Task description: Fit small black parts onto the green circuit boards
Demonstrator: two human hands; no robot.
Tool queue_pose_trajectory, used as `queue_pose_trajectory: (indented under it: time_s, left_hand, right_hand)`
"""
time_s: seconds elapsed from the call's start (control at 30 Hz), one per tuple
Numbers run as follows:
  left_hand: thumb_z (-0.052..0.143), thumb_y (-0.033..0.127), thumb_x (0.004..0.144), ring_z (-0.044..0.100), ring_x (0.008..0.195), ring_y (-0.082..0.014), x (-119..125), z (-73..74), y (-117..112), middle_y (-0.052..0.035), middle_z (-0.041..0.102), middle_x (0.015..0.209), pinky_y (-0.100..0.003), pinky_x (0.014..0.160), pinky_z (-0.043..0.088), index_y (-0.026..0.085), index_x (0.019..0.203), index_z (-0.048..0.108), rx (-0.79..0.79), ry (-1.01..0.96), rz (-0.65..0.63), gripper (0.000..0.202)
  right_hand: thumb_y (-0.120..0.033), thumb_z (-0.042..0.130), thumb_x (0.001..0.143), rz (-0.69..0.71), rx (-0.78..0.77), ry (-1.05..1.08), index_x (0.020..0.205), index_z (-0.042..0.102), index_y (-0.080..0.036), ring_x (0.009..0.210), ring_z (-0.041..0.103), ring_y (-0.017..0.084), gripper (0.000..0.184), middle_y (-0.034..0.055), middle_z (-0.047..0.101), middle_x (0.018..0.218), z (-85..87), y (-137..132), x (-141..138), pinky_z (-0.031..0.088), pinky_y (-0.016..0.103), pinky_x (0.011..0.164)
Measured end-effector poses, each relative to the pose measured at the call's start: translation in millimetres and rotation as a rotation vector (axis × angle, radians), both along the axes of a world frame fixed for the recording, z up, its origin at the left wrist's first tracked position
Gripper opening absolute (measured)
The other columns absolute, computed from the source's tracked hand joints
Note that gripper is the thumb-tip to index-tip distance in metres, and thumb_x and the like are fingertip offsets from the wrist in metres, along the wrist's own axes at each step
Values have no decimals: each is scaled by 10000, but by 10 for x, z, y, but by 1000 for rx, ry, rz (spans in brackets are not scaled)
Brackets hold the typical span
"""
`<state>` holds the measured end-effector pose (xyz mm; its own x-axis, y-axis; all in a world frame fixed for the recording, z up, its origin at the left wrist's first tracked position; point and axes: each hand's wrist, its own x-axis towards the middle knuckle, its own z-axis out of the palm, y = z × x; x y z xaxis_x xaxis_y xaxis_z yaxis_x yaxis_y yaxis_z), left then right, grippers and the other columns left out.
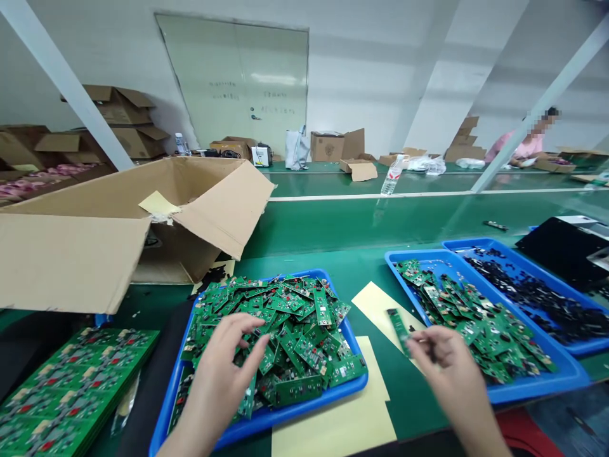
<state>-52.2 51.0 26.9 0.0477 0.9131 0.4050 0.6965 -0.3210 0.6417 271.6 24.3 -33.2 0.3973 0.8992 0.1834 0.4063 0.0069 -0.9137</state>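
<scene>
My right hand [440, 355] pinches a small green circuit board [398, 327] by its lower end, above the yellow paper sheets [375, 311] between two blue trays. Over the left blue tray [359, 374] is my left hand [233, 362], its thumb and fingers apart with nothing between them. Circuit boards [295, 317] with red and dark parts are heaped in that tray. In the right blue tray [533, 381], more green boards [476, 324] lie in a looser pile, just beyond my right hand.
A large open cardboard box [228, 209] stands at the back left, with stacked board panels [71, 393] below it. Another blue tray [469, 244] holds small black parts. A water bottle [392, 174] stands farther back. A person in pink [516, 146] sits at the far right.
</scene>
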Motion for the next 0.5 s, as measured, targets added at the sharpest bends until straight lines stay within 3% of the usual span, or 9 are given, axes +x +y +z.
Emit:
queue_pose_trajectory:
  time_s: [0.1,0.23,0.4,0.5]
  left_hand:
    - [463,247,821,583,1029,-324,-235,-48,208,-154,647,1048,-515,887,471,151,1019,639,109,374,18,282]
    - [465,176,783,599,1047,-348,-313,-143,304,-152,692,1043,-548,911,449,153,984,670,98,457,11,288]
    - [463,183,838,659,891,-274,-292,-47,277,-90,723,892,-427,804,523,183,906,678,116,430,-37,226]
    - [440,198,880,652,814,-219,-304,49,263,-65,692,851,-358,750,535,200,890,670,153,370,-24,230]
  right_hand:
    - [-478,627,661,-227,-25,-203,862,450,-234,660,635,268,362,103,638,755,29,248,670,477,405,594]
    - [-406,634,604,-325,-98,-338,757,423,-300,436,537,253,280,59,605,604,34,520,1168,354,398,459]
    - [-391,677,561,-334,-141,-397,681,380,-316,420,517,266,330,59,582,564,25,710,1292,336,398,430]
    - [-445,619,671,-352,-122,-543,696,391,-320,513,544,297,262,100,593,655,146,665,1165,356,415,454]
